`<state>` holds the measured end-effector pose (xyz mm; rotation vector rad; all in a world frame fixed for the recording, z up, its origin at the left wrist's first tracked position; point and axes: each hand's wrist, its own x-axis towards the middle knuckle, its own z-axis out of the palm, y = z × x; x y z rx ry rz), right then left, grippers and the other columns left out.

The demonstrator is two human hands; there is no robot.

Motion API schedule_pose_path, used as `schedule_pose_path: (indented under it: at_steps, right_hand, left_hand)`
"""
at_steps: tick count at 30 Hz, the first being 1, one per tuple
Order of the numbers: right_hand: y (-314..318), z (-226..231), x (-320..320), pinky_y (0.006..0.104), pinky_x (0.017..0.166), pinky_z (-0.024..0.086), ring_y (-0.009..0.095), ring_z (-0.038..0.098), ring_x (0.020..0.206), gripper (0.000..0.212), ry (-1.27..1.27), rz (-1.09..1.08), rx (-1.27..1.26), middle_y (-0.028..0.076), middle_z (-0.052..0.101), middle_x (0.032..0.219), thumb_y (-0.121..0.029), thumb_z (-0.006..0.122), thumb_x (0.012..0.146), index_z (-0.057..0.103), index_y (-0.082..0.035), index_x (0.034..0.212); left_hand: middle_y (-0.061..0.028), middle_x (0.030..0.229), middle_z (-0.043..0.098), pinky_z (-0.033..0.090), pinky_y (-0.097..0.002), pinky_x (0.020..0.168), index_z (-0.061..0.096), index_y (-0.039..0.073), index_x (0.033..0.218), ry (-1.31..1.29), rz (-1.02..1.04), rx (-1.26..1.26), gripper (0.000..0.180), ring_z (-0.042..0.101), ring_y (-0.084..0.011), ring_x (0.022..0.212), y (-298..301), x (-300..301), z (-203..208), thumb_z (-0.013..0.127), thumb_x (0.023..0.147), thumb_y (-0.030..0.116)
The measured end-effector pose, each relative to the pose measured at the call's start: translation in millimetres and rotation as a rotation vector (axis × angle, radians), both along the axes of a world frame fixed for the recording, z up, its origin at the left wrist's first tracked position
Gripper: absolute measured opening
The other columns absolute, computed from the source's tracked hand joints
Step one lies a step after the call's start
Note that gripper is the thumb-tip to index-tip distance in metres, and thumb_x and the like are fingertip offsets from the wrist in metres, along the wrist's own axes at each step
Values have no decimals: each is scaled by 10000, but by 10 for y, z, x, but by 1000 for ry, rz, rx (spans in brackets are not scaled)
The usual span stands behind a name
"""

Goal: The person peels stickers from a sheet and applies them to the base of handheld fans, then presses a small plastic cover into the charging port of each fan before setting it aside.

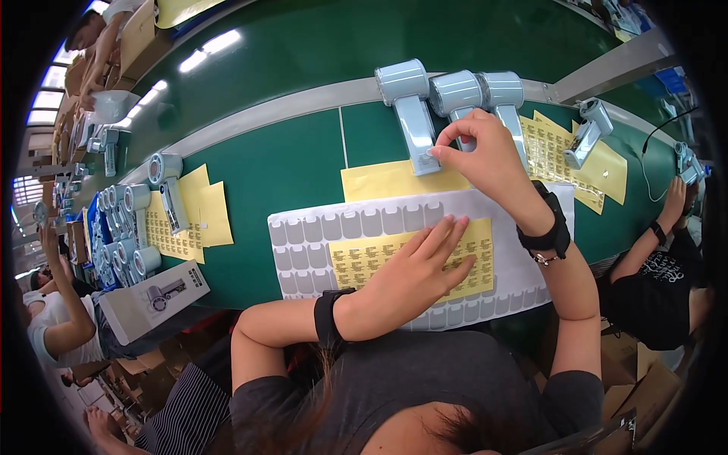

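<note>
My left hand [413,280] lies with its fingers stretched out on a yellow sheet of small printed labels [356,258]. Beneath that is a white sheet with rows of grey tab-shaped stickers [311,227]. My right hand [485,155] is closed in a pinch at the lower handle of a light blue handheld fan [415,129]. Something small and pale shows at the fingertips, too small to name. The fan lies head away from me, its handle end over another yellow sheet [371,182]. Beside it lie a second fan [457,91] and a third fan [502,89], partly hidden by my right hand.
Farther right, another fan [590,133] rests on yellow label sheets [557,155]. At left are several fans [125,227], more yellow sheets [208,216] and a white box [155,299]. A metal rail [280,106] crosses the green table. Co-workers sit at both sides.
</note>
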<state>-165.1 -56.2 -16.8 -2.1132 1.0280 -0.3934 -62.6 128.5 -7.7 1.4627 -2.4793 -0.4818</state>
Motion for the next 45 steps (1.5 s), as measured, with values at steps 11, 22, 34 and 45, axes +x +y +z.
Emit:
schedule_pose_path:
  at_steps: [11, 22, 34, 45]
  right_hand:
    - [496, 341, -564, 260, 666, 427, 138, 524, 762, 126, -178, -28, -84, 30, 561, 838, -72, 786, 757, 684, -41, 824]
    - [850, 11, -769, 261, 670, 452, 130, 557, 753, 120, -86, -187, 233, 38, 582, 850, -58, 777, 761, 679, -20, 818]
    - [594, 179, -962, 256, 659, 411, 114, 535, 786, 117, -230, 92, 300, 2, 587, 848, -96, 781, 777, 683, -43, 811]
    - [-210, 115, -697, 262, 657, 399, 111, 495, 760, 124, 60, -32, 77, -6, 574, 837, -133, 789, 782, 691, -67, 820]
  left_hand:
    - [-255, 1500, 378, 375, -424, 1090, 550, 138, 1362, -25, -8, -2, 557, 374, -375, 1382, 16, 13, 3, 689, 828, 216]
    - [-265, 1557, 255, 364, -451, 1106, 566, 185, 1354, 84, 75, 52, 572, 342, -398, 1399, 10, -29, -24, 723, 807, 240]
    - [-272, 1557, 256, 363, -462, 1106, 577, 232, 1348, -23, 75, 49, 586, 278, -409, 1433, 27, -16, -25, 741, 789, 289]
    - [-271, 1554, 268, 364, -454, 1105, 568, 252, 1373, 5, 81, 62, 581, 287, -413, 1429, 30, -41, 2, 724, 814, 282]
